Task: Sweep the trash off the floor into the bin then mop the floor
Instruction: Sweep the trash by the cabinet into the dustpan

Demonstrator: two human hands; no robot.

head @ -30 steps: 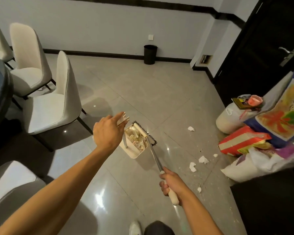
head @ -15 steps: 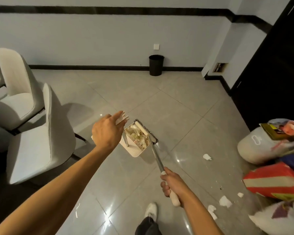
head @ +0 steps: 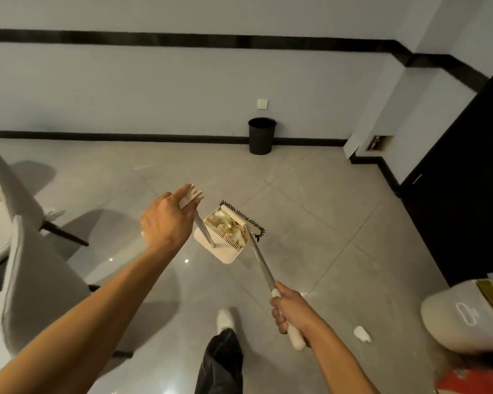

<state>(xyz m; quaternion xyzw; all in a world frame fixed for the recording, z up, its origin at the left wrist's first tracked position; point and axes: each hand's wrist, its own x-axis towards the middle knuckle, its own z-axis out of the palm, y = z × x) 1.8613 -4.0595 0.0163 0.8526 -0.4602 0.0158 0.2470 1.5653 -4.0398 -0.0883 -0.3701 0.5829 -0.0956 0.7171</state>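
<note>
My left hand [head: 167,223] grips the top of a metal handle that carries a cream dustpan [head: 225,247] above the floor. Crumpled paper trash [head: 229,226] lies inside the pan. My right hand [head: 292,311] grips the white end of a broom handle. The broom head [head: 243,218], with black bristles, rests across the pan's far edge. A black bin [head: 262,135] stands against the far wall, well ahead of the pan. One white paper scrap [head: 362,334] lies on the tiled floor at my right.
White chairs [head: 29,268] stand close on my left. A white sack [head: 464,317] and a red package [head: 478,379] sit at the lower right, beside a dark door [head: 467,200]. My white shoe [head: 225,318] steps forward between my arms. Open tile stretches toward the bin.
I have walked forward toward the bin, which now looks nearer. The chairs and bags slid back and outward. Both hands kept their hold on pan and broom.
</note>
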